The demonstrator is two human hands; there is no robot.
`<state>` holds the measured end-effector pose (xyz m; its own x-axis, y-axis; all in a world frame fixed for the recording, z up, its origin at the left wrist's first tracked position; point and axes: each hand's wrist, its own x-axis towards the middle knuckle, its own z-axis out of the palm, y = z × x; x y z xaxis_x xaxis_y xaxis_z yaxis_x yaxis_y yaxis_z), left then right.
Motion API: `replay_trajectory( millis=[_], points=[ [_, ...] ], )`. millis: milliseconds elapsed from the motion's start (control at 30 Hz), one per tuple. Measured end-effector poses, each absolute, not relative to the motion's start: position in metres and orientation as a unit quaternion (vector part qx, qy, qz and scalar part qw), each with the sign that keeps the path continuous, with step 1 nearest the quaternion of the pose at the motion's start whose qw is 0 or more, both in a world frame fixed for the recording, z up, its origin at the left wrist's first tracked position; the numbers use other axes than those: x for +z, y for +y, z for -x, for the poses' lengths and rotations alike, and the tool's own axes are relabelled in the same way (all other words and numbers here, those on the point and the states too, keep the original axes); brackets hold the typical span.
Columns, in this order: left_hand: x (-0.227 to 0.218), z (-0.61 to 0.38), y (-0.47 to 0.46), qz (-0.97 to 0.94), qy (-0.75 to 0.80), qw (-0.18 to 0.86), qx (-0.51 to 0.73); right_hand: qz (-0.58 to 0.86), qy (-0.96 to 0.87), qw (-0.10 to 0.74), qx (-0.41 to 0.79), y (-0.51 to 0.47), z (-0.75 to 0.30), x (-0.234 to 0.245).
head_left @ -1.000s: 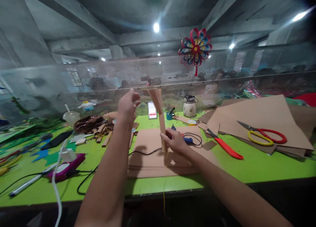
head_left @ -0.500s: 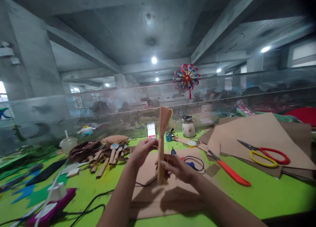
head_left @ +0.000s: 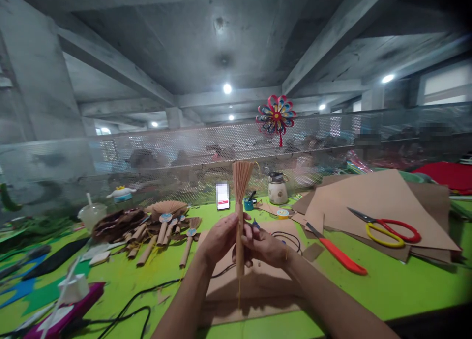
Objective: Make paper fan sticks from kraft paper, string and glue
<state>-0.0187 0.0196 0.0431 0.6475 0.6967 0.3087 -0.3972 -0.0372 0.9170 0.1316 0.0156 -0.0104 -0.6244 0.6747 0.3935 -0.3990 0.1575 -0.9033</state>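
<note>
Bright green desk (head_left: 391, 290) stands before a grey perforated screen (head_left: 177, 145). Over the desk, a brown pleated paper fan (head_left: 242, 182) with a slim, tube-shaped handle (head_left: 240, 255) is upright between the two hands. The left hand (head_left: 221, 235) holds the handle from its left side; the right hand (head_left: 264, 243) holds it from the right, slightly lower. The pleated part rises above both hands, and the handle's lower end comes out below them.
</note>
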Motion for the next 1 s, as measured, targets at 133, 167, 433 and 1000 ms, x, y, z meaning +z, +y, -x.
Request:
replay_trajectory(
  millis=[133, 167, 433, 1000],
  points=[
    [0.042, 0.014, 0.023, -0.564, 0.148, 0.667, 0.464, 0.200, -0.631, 0.451, 0.599, 0.018, -0.134, -0.005],
    [0.043, 0.013, 0.024, -0.556, 0.149, 0.661, 0.481, 0.222, -0.634, 0.457, 0.583, 0.018, -0.136, -0.002],
    [0.041, 0.017, 0.025, -0.555, 0.184, 0.648, 0.487, 0.330, -0.545, 0.614, 0.465, 0.032, -0.169, 0.016],
    [0.034, 0.010, -0.003, -0.653, 0.252, 0.572, 0.429, 0.285, -0.609, 0.588, 0.449, -0.018, -0.216, 0.095]
  ],
)
